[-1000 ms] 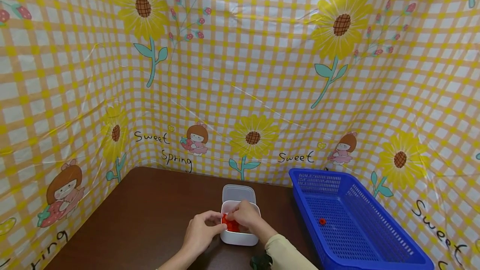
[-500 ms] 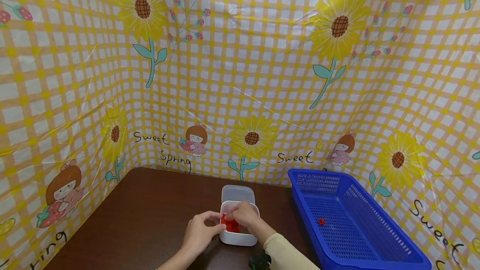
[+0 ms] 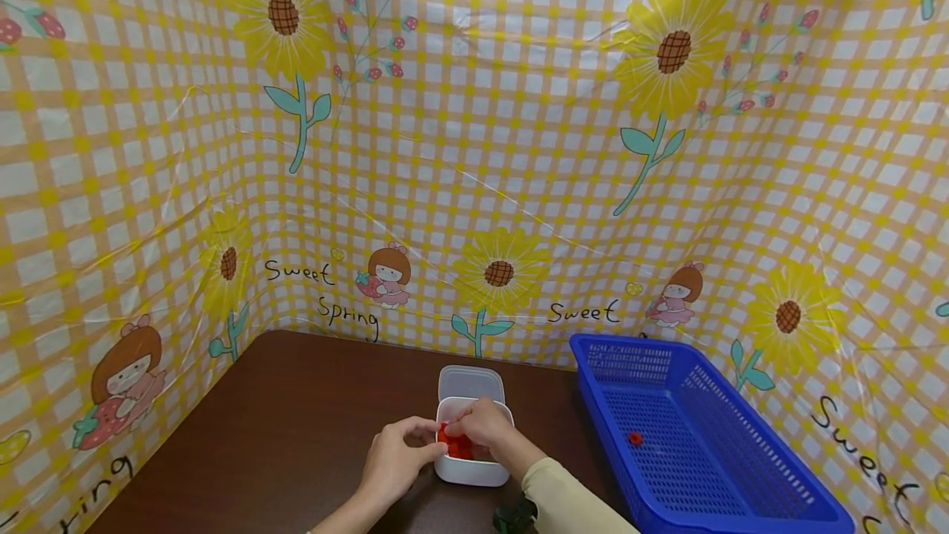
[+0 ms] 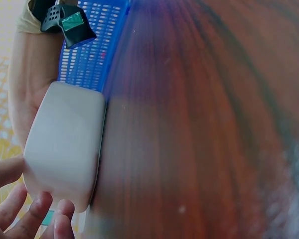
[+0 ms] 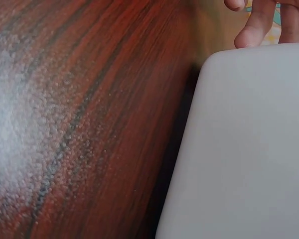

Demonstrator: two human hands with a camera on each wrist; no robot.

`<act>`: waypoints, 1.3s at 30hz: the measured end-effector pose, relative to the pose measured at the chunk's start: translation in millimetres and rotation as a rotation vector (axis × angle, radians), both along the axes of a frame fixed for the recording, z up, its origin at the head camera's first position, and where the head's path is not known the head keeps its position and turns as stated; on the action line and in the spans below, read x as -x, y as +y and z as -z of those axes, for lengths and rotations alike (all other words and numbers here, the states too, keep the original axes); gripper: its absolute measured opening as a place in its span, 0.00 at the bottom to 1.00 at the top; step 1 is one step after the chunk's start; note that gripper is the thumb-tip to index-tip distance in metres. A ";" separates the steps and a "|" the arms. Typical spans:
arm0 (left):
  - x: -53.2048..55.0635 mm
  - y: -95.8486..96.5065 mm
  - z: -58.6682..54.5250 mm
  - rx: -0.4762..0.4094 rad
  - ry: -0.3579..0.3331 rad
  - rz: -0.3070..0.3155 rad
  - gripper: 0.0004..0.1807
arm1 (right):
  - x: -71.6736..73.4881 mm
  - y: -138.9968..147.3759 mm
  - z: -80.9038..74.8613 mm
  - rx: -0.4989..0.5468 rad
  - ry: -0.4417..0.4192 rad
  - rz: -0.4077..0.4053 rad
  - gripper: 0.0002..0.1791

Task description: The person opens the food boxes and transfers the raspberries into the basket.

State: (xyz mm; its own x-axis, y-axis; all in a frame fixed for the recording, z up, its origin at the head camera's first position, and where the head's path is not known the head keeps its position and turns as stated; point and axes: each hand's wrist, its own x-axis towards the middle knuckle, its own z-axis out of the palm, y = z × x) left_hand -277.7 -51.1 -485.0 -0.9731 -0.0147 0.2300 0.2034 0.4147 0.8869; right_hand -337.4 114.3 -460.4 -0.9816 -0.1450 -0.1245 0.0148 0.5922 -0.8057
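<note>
Red pieces [image 3: 460, 447] lie in the left part of the white box [image 3: 472, 475], which stands on the desk [image 3: 319, 410]; we judge the step in hand to be working among them. Our left grip [image 3: 396, 456] bends lightly round the box's left side, while our right grip [image 3: 478, 423] reaches inside, too hidden for us to tell whether it pinches anything. The next move seems to call for a steady box and careful picking. From the head view we see the lid [image 3: 470, 384] behind the box and a lone red bit [image 3: 635, 438] in the blue basket [image 3: 689, 460]. Both wrist views miss the box's inside but show left-hand fingertips [image 4: 65, 206] against its outer wall.
</note>
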 end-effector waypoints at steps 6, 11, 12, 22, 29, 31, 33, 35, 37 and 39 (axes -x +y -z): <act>0.7 0.4 0.5 0.000 0.000 -0.001 0.14 | -1.0 0.4 -1.8 0.008 0.001 -0.013 0.08; 0.4 -0.1 1.0 0.001 0.002 -0.004 0.14 | -0.7 0.3 -2.5 0.019 0.008 -0.020 0.07; 0.2 -0.2 1.0 0.003 0.002 -0.004 0.14 | -0.6 0.3 -2.8 0.021 0.006 -0.020 0.07; -0.7 0.1 0.1 -0.009 -0.016 0.009 0.14 | 0.4 2.1 -10.3 0.093 -0.052 -0.026 0.09; 0.2 -0.9 -0.2 -0.004 -0.005 0.002 0.15 | 0.1 6.3 -23.4 0.021 -0.014 -0.042 0.09; 0.2 -1.4 -0.4 -0.006 -0.006 0.002 0.14 | -0.6 7.9 -26.6 0.026 -0.022 -0.048 0.10; 0.0 -1.5 -0.7 -0.009 -0.009 0.005 0.14 | -1.3 9.8 -30.2 0.025 -0.033 -0.056 0.10; -0.2 -1.4 -0.9 -0.008 -0.014 0.009 0.14 | -2.2 12.4 -34.4 0.021 -0.038 -0.066 0.11; -0.3 -0.7 -0.6 -0.004 -0.016 0.013 0.15 | -2.8 15.6 -38.7 0.019 -0.035 -0.072 0.10; -0.4 0.2 -0.7 -0.010 -0.017 0.020 0.15 | -3.5 19.6 -44.4 0.021 -0.033 -0.072 0.10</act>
